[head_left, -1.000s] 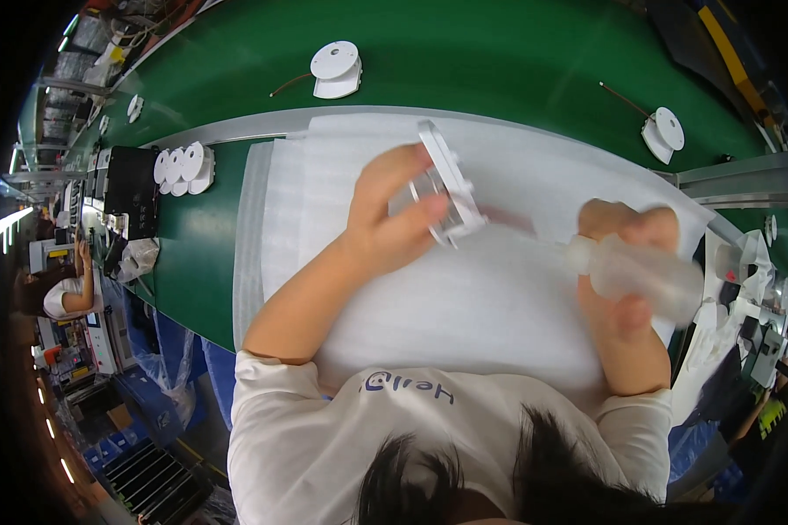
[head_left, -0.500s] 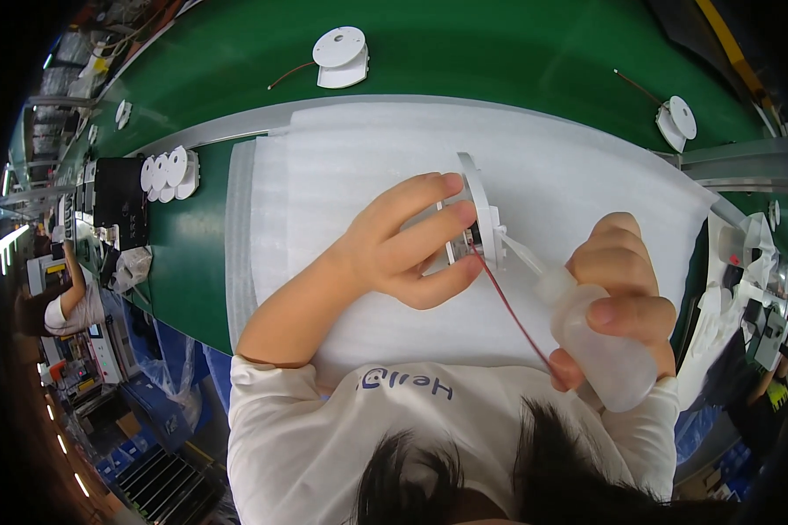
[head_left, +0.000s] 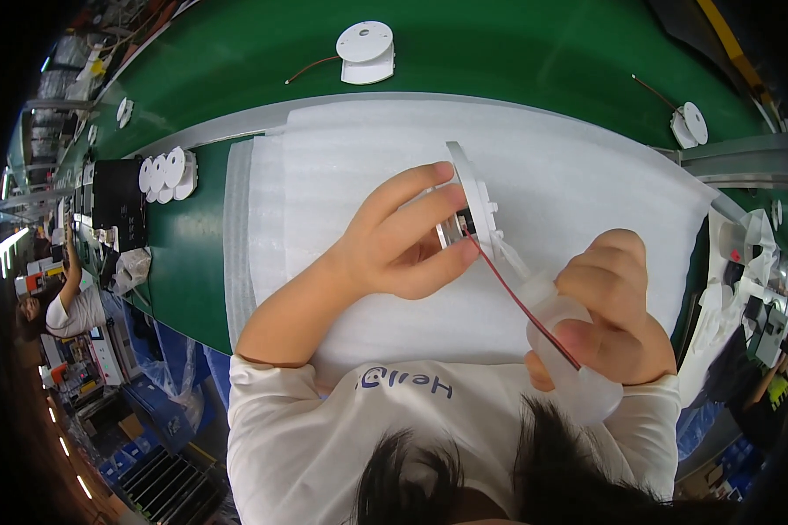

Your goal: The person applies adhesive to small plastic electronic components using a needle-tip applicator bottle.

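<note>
My left hand (head_left: 402, 236) is closed on a white plastic part (head_left: 470, 188) held on edge, with its round plate turned to the right. Its thumb and fingers pinch the side that carries small inner pieces. From there a thin dark red wire (head_left: 512, 295) runs down to the right and crosses in front of a squeeze bottle (head_left: 541, 337). The translucent bottle is gripped in my right hand (head_left: 608, 293), lying tilted. Its narrow nozzle (head_left: 509, 256) points up-left at the part's right face; whether the tip touches is hard to tell.
White foam sheeting (head_left: 341, 149) covers the work surface. Beyond it, a green belt (head_left: 499, 52) carries a white part with a wire (head_left: 367, 54) and another at the right (head_left: 689, 127). Several white parts (head_left: 168, 175) stand beside a black box (head_left: 120, 203). A co-worker (head_left: 74, 297) is at far left.
The white part in my left hand has shifted slightly up-left and tilted more. My right hand and the bottle have moved left. The parts on the green belt have moved right.
</note>
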Motion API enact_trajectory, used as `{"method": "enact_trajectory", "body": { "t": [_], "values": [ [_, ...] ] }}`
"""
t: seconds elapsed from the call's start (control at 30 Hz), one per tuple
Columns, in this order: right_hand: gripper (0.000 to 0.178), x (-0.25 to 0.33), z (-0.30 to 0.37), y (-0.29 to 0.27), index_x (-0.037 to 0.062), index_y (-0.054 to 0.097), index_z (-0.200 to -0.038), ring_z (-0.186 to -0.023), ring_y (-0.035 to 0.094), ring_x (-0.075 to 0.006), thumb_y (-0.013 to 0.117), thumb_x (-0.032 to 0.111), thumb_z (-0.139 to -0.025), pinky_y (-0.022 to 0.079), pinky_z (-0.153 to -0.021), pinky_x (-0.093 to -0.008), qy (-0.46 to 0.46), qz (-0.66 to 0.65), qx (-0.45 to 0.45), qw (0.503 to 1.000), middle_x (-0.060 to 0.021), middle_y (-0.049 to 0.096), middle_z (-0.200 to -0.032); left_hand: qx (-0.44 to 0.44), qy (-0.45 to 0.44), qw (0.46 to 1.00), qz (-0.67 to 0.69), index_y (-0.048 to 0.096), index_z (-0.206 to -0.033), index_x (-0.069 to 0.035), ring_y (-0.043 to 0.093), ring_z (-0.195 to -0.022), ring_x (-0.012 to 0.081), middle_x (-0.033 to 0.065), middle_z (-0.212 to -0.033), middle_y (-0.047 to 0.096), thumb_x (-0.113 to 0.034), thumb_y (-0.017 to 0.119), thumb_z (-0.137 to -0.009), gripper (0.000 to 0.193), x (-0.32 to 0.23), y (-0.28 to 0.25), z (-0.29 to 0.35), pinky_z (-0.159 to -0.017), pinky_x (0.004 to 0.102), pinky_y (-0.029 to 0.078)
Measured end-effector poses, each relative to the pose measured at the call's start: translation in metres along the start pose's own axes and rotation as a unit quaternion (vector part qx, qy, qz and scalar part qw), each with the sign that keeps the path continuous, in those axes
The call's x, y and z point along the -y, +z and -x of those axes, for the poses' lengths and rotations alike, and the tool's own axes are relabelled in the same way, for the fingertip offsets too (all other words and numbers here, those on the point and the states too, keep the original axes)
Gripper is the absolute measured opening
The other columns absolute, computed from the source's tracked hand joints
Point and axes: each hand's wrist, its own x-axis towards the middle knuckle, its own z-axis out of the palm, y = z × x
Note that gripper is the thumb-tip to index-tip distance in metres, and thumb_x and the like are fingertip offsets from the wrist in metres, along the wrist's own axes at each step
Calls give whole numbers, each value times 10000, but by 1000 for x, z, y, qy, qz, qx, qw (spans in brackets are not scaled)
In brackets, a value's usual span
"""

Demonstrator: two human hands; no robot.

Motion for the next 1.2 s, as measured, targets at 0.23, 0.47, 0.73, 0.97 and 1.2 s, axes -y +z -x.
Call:
{"method": "enact_trajectory", "body": {
  "t": [0.23,0.47,0.73,0.97,1.2],
  "values": [
    [387,1,1,3,129,482,-917,-530,423,-148,673,240,-600,295,-476,-272,-6,34,10,999,-51,488,-690,-126,57,986,-89,498,-974,-97,497,-905,299,160,-1041,463,-34,718,-550,482,6,15,-3,-689,355,456],
    [377,1,5,3,157,470,-919,-544,428,-151,676,249,-617,310,-502,-273,-13,41,11,999,-46,487,-717,-136,-65,988,-10,424,-1064,-73,504,-877,251,141,-1018,459,-14,727,-506,638,-3,11,-3,-717,332,435],
    [337,3,8,3,191,469,-935,-606,443,-159,662,282,-675,325,-538,-284,-18,27,-6,999,-37,484,-746,-129,-236,945,187,294,-1128,-3,489,-881,146,105,-1010,440,-56,725,-549,724,-15,13,-5,-789,282,423],
    [371,1,8,4,178,480,-933,-589,441,-159,676,256,-629,326,-529,-282,-7,33,6,999,-41,484,-744,-135,-254,933,214,321,-1122,7,487,-905,150,101,-1004,448,-55,725,-537,713,-19,14,-4,-805,281,408],
    [361,0,7,5,165,476,-934,-570,437,-154,667,240,-636,325,-527,-279,-7,35,-4,999,-41,491,-728,-171,-317,875,323,328,-1140,20,496,-933,149,100,-1005,482,-82,703,-593,671,-26,10,-8,-830,289,404]
  ]
}}
